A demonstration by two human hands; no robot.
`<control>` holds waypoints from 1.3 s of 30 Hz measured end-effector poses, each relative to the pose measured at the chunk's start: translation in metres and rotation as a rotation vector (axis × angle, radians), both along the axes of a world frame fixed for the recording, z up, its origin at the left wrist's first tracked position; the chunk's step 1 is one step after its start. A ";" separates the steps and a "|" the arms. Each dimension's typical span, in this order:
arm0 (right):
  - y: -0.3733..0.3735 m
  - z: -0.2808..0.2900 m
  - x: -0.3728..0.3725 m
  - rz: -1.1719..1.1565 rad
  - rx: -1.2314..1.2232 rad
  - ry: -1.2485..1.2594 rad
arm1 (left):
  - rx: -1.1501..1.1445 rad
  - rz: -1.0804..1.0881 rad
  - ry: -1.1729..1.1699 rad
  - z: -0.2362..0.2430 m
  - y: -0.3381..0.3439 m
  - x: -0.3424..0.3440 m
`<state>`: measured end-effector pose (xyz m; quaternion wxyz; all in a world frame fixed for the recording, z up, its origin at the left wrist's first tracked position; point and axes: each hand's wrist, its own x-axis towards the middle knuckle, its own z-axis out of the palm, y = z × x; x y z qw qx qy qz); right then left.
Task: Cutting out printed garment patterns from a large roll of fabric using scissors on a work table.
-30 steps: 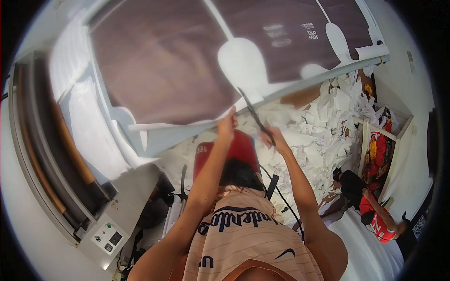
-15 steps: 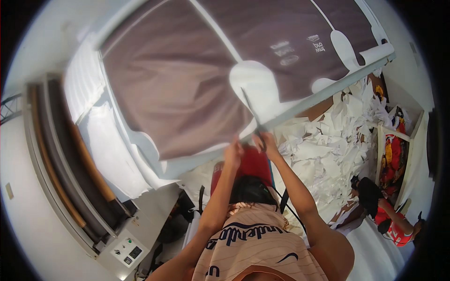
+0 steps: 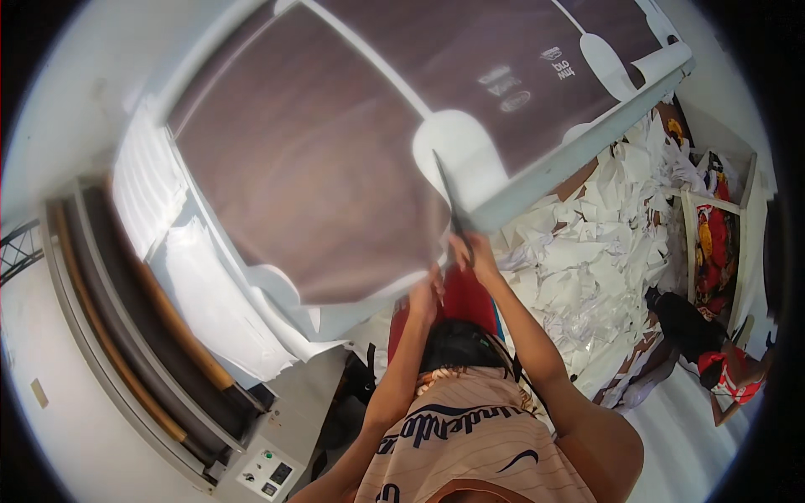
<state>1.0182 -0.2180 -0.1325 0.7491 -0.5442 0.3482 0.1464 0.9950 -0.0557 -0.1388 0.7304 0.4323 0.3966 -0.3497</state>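
Nearest, left of the scissors (image 3: 456, 216), the left hand (image 3: 426, 293) pinched the near edge of the printed sheet (image 3: 310, 168). The right hand (image 3: 478, 254) gripped the scissors' handles, their long axis pointing away and slightly left. Beyond the scissors, the sheet spread over the surface (image 3: 579, 157).

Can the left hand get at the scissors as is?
Probably yes: the left hand is close by, with nothing obvious between. Catch: it seems to pinch the edge of the brown-and-white sheet, and the right hand is on the handles of the scissors.
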 end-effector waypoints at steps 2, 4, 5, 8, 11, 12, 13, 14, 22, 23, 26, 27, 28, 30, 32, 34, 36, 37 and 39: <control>0.007 0.000 0.011 -0.046 0.035 0.005 | -0.008 -0.014 0.025 -0.001 0.005 0.003; 0.017 0.004 0.030 -0.123 0.108 -0.016 | -0.013 -0.036 -0.005 -0.009 0.012 0.001; 0.021 0.006 0.038 -0.117 0.088 -0.016 | -0.016 -0.035 -0.012 -0.013 0.014 -0.002; 0.030 0.001 0.048 -0.182 0.084 -0.054 | -0.064 -0.007 -0.013 -0.019 0.010 -0.002; 0.028 -0.002 0.049 -0.200 0.075 -0.065 | -0.049 -0.026 -0.011 -0.020 0.014 -0.006; 0.028 -0.001 0.050 -0.227 0.089 -0.090 | -0.067 -0.033 0.001 -0.021 0.017 -0.005; 0.027 -0.001 0.051 -0.198 0.068 -0.075 | -0.085 -0.039 0.012 -0.022 0.020 -0.006; 0.027 0.001 0.049 -0.191 0.068 -0.074 | -0.086 -0.032 0.013 -0.022 0.021 -0.008; 0.017 0.003 0.077 -0.148 0.004 -0.041 | -0.062 -0.056 0.005 -0.022 0.025 -0.005; 0.017 0.005 0.081 -0.054 -0.085 -0.010 | -0.060 -0.049 0.002 -0.022 0.027 -0.006; 0.013 0.003 0.084 -0.094 0.009 -0.057 | -0.054 -0.061 0.017 -0.017 0.025 -0.003; 0.011 0.005 0.087 -0.087 0.009 -0.056 | -0.050 -0.072 0.015 -0.017 0.026 -0.003; 0.008 0.007 0.090 -0.045 -0.040 -0.021 | -0.046 -0.084 0.015 -0.017 0.027 -0.002; 0.007 0.010 0.093 0.001 -0.091 0.019 | -0.045 -0.077 0.022 -0.017 0.028 -0.001; 0.008 0.012 0.093 0.003 -0.099 0.019 | -0.047 -0.073 0.033 -0.018 0.028 0.000; 0.013 0.010 0.096 -0.018 -0.076 0.007 | -0.039 -0.056 0.013 -0.020 0.029 0.000; 0.015 0.008 0.096 -0.042 -0.054 -0.005 | -0.032 -0.053 0.025 -0.022 0.028 0.001; 0.014 0.008 0.095 -0.053 -0.075 -0.005 | -0.023 -0.052 0.034 -0.022 0.026 0.002; 0.013 0.011 0.088 -0.061 -0.099 -0.004 | -0.035 -0.051 0.040 -0.023 0.023 0.003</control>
